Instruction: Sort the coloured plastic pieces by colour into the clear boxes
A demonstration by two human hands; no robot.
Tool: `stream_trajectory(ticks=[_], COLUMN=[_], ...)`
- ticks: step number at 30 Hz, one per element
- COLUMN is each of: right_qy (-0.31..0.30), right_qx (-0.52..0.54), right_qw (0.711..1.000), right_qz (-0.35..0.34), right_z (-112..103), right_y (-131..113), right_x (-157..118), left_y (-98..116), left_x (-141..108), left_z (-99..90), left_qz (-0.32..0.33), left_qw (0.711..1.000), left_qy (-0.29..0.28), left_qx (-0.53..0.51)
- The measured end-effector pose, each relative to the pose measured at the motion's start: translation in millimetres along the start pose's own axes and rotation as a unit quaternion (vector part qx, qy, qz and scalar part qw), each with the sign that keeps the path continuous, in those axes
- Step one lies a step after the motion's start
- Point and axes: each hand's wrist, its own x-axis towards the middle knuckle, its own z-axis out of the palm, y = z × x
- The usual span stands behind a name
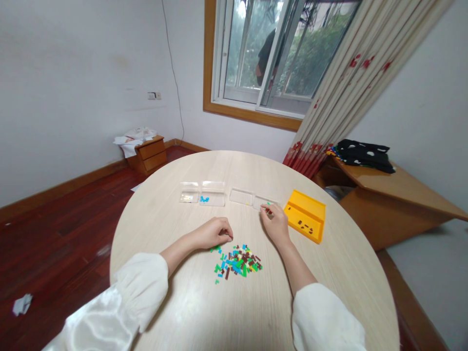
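Observation:
A loose pile of small brown, green, blue and yellow bricks (239,262) lies on the round table (197,312). Just above its left side my left hand (216,232) rests with fingers curled together; anything in them is hidden. My right hand (273,220) is over the near edge of a clear box (272,200) holding green pieces, its fingers pinched on something too small to name. Another clear box (242,196) has a yellow piece. To the left, one clear box (213,197) holds blue bricks and a smaller one (189,196) holds pale pieces. Brown bricks lie in the yellow case (305,217).
A wooden desk (413,195) with a black patterned cloth (365,155) stands at the right. Behind the table are a curtain (340,92) and a window, with a person partly visible outside. A small cabinet (153,155) with papers stands at the back left.

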Motion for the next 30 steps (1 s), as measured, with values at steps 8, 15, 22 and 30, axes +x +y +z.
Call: stream_trajectory(ticks=[8, 15, 22, 30], right_qy=[-0.174, -0.274, -0.254, 0.128], right_qx=[0.125, 0.144, 0.122, -0.056], right_qw=[0.977, 0.95, 0.958, 0.989], right_qz=[-0.012, -0.048, -0.054, 0.043], right_z=[8, 18, 23, -23], right_y=[-41, -65, -70, -13], right_x=[-10, -17, -17, 7], left_y=[-15, -24, -30, -34], left_x=[4, 7, 8, 7], left_z=[-4.6, -17.3, -17.2, -18.2], left_qz=[-0.045, -0.121, -0.129, -0.141], left_qw=[0.993, 0.965, 0.96, 0.956], left_qy=[0.099, 0.217, 0.234, 0.242], left_qx=[0.048, 0.082, 0.077, 0.086])
